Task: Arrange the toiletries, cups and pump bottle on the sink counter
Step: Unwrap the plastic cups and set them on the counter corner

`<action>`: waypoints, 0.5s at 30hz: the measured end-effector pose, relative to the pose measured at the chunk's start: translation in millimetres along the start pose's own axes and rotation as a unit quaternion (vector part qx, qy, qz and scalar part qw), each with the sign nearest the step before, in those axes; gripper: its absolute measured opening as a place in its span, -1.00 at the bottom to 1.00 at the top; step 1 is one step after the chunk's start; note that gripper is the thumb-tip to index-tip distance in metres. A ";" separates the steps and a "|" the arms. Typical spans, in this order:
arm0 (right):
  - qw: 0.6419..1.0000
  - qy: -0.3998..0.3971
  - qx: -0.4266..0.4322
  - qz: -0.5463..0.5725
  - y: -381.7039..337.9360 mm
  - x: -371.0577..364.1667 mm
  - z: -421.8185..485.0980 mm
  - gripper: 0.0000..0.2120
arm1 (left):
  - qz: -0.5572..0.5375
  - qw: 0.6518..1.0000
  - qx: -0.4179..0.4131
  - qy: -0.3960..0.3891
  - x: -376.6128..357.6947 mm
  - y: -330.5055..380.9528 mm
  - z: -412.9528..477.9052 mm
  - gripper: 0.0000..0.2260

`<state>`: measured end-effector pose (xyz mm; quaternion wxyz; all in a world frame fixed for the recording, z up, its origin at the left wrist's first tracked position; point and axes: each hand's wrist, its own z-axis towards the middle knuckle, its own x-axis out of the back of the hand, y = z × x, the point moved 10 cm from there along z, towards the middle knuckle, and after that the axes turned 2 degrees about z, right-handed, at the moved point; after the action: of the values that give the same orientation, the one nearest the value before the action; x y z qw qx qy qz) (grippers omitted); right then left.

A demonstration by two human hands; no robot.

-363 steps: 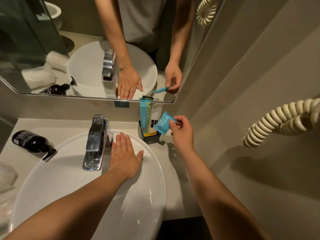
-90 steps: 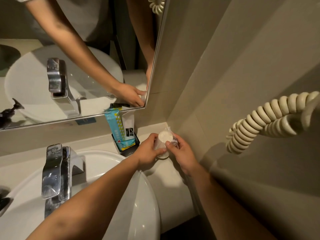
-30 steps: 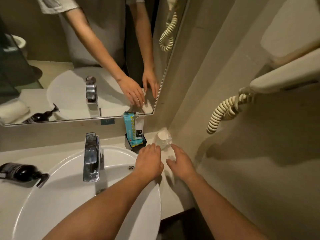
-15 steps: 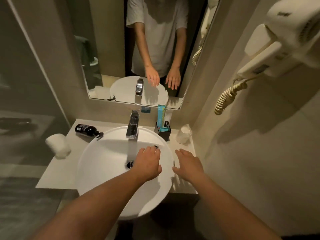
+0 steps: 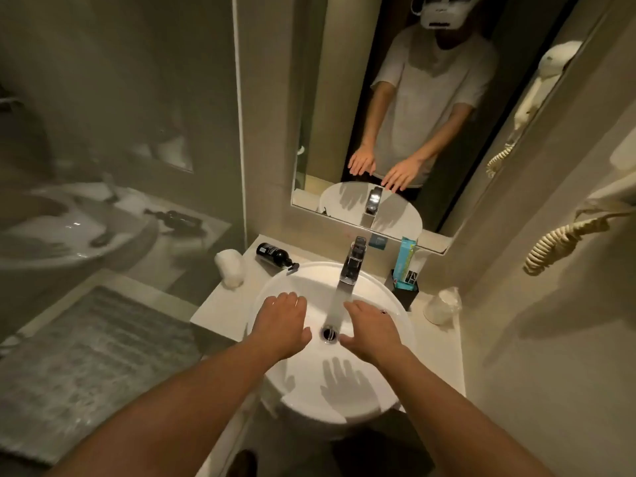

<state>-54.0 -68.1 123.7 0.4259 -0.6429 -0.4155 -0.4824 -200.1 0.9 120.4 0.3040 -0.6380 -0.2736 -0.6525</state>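
My left hand (image 5: 280, 325) and my right hand (image 5: 373, 327) hover palm-down over the white basin (image 5: 289, 390), fingers spread, both empty. A black pump bottle (image 5: 274, 255) lies on its side on the counter at the back left. A plastic-wrapped cup (image 5: 230, 267) stands to the left of it. Another plastic-wrapped cup (image 5: 443, 305) stands on the right of the counter. A black holder (image 5: 406, 293) with blue and white toiletry packets (image 5: 405, 258) stands behind the basin on the right, below the mirror.
A chrome faucet (image 5: 351, 268) rises at the back of the basin, with the drain (image 5: 329, 333) between my hands. A mirror (image 5: 406, 108) hangs above. A coiled cord (image 5: 561, 241) of the wall hair dryer hangs at the right. A grey mat (image 5: 86, 359) lies on the floor at the left.
Both hands have moved left from the wrapped cup on the right to over the basin's middle. The view has pulled back and up, so the whole counter shows.
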 end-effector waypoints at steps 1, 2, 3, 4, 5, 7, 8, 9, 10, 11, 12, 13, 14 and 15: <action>1.000 -0.001 0.012 -0.001 -12.3 0.8 5.3 -0.27 | 0.006 1.000 0.014 -0.003 -1.0 -14.5 -3.6 -0.62; 1.000 -0.001 0.025 -0.003 -24.6 1.5 10.8 -0.28 | 0.010 1.000 0.028 -0.006 -1.8 -28.5 -7.4 -0.61; 0.999 -0.002 0.037 -0.009 -36.5 1.2 16.6 -0.28 | 0.012 0.999 0.042 -0.009 -2.4 -42.2 -10.8 -0.60; 0.999 -0.002 0.050 -0.016 -48.5 0.9 22.6 -0.27 | 0.013 0.998 0.056 -0.012 -3.1 -55.4 -14.5 -0.59; 0.998 -0.003 0.062 -0.021 -60.0 0.0 28.6 -0.26 | 0.015 0.997 0.068 -0.017 -3.8 -68.4 -18.0 -0.58; 0.996 -0.005 0.084 -0.026 -82.5 -2.7 41.1 -0.26 | 0.020 0.995 0.093 -0.025 -5.5 -94.2 -24.5 -0.56; 0.995 -0.008 0.092 -0.025 -93.1 -4.5 47.0 -0.26 | 0.019 0.994 0.105 -0.029 -6.7 -107.1 -27.3 -0.55; 0.995 -0.011 0.099 -0.024 -103.3 -6.0 53.0 -0.26 | 0.018 0.993 0.116 -0.031 -7.6 -119.7 -29.7 -0.54; 0.994 -0.014 0.106 -0.026 -113.5 -8.1 59.3 -0.26 | 0.016 0.991 0.127 -0.033 -8.5 -131.6 -31.7 -0.54; 0.993 -0.018 0.113 -0.029 -123.2 -10.2 65.6 -0.27 | 0.015 0.990 0.135 -0.034 -9.2 -142.4 -33.0 -0.54; 0.992 -0.023 0.120 -0.032 -132.4 -12.5 72.1 -0.27 | 0.014 0.989 0.140 -0.035 -10.1 -152.4 -33.3 -0.55; 0.991 -0.028 0.125 -0.033 -141.1 -15.3 79.0 -0.28 | 0.014 0.989 0.144 -0.037 -11.2 -161.9 -32.7 -0.55; 0.991 -0.034 0.128 -0.035 -149.0 -17.9 85.8 -0.29 | 0.014 0.988 0.147 -0.040 -12.4 -170.9 -32.0 -0.56; 0.990 -0.038 0.132 -0.037 -156.3 -19.9 92.8 -0.30 | 0.013 0.988 0.150 -0.041 -13.9 -179.9 -30.2 -0.57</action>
<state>-180.8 63.2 111.3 0.4727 -0.5831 -0.5147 -0.4143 -354.4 98.8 110.9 0.3933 -0.6147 -0.3724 -0.5735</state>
